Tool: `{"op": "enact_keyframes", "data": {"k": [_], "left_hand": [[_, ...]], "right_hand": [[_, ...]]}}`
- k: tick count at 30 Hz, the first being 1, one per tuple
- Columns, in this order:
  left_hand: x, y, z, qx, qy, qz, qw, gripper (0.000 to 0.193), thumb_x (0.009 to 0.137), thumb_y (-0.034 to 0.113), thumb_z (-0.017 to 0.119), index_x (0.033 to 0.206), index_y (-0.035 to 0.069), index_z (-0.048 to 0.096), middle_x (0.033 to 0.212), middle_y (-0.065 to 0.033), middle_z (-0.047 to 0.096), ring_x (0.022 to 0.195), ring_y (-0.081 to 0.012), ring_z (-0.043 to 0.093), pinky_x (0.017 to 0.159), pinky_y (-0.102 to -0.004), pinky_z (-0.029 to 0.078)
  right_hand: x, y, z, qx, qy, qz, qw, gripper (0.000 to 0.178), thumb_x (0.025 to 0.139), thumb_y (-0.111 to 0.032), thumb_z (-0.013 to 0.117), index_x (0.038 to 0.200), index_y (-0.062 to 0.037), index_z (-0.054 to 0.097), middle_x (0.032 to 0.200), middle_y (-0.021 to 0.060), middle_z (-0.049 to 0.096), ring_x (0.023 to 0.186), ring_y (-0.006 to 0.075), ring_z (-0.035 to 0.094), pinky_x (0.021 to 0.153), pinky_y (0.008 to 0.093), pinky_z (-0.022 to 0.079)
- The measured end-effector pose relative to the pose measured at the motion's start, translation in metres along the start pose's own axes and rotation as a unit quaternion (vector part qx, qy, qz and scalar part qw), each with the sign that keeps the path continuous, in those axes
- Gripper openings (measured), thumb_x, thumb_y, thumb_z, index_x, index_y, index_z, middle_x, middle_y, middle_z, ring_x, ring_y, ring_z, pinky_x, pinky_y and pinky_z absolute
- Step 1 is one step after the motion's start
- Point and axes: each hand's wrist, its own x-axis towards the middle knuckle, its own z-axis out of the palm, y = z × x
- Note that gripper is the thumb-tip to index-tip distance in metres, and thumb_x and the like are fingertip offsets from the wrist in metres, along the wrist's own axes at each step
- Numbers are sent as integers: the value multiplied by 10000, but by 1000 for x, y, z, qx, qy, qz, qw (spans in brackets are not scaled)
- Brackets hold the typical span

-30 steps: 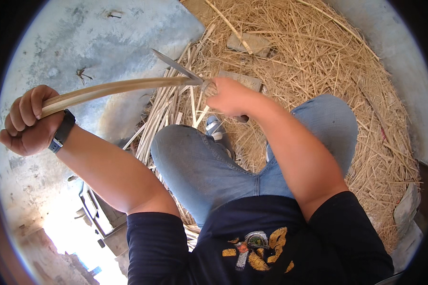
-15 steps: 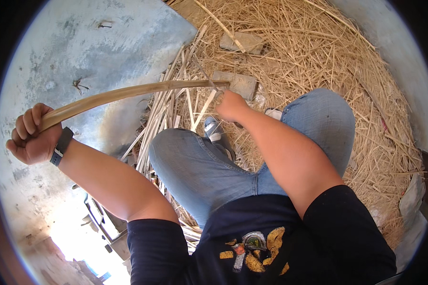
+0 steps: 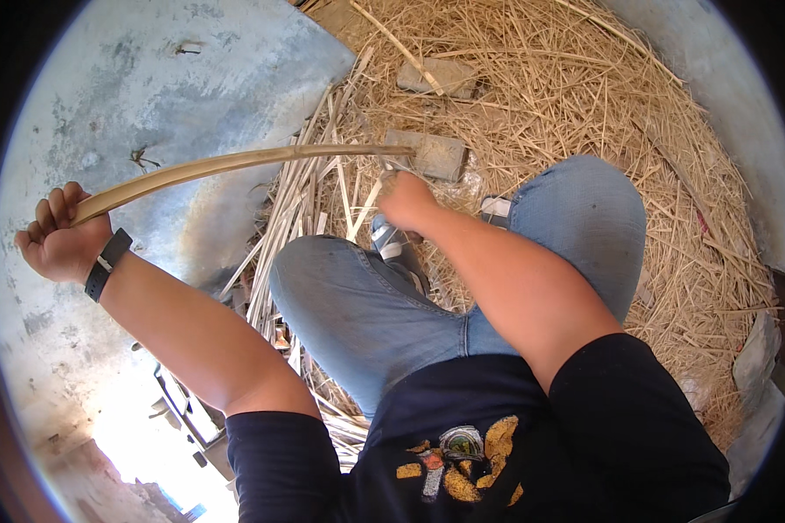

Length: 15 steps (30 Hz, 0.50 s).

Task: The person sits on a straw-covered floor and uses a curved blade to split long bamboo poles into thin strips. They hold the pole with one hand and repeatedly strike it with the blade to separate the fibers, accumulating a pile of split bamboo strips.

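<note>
Shirt of dark navy cloth with a yellow-and-white chest print (image 3: 584, 444) occupies the nearest zone; beyond it are the wearer's bent knees in faded blue denim jeans (image 3: 366, 301). The left forearm extends outward to the left and carries a black-banded wristwatch (image 3: 106, 264). The left hand (image 3: 65, 231) has its fingers curled over the near end of a long, curved, tan strip of split cane or bamboo (image 3: 235, 161).

Principal alignment: the strip's long axis runs from the left hand across to the right, arching slightly and rising away from the body. Its free end lies just beyond the right hand (image 3: 406, 202), which is the nearer of the two to that end. The right hand is closed in a fist around a narrow hand tool (image 3: 388, 166); only a short part shows beside the strip, and contact between them cannot be confirmed.

Farther out, loose pale strips (image 3: 266, 253) lie beside the left knee, and dry straw-like shavings (image 3: 576, 96) surround two grey-brown blocks (image 3: 449, 157). A weathered blue-grey wall (image 3: 201, 78) stands behind the strip
</note>
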Motion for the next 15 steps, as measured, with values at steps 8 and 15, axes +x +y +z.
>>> {"op": "enact_keyframes", "data": {"k": [8,15], "left_hand": [[-22,-7,19,148,180,88,969,269,981,255,382,787,77,327,667,-65,380,519,-187,337,497,-330,327],[-14,-9,3,169,230,77,955,318,1006,268,385,852,-6,339,728,-108,437,544,-204,376,500,-345,376]], "right_hand": [[-31,-56,-20,117,-60,-17,991,431,862,-126,591,1241,63,512,1123,271,637,1023,372,653,919,435,529],[-17,-32,-11,101,-40,63,992,351,884,-122,600,1163,71,508,965,203,658,900,326,664,770,418,553]]}}
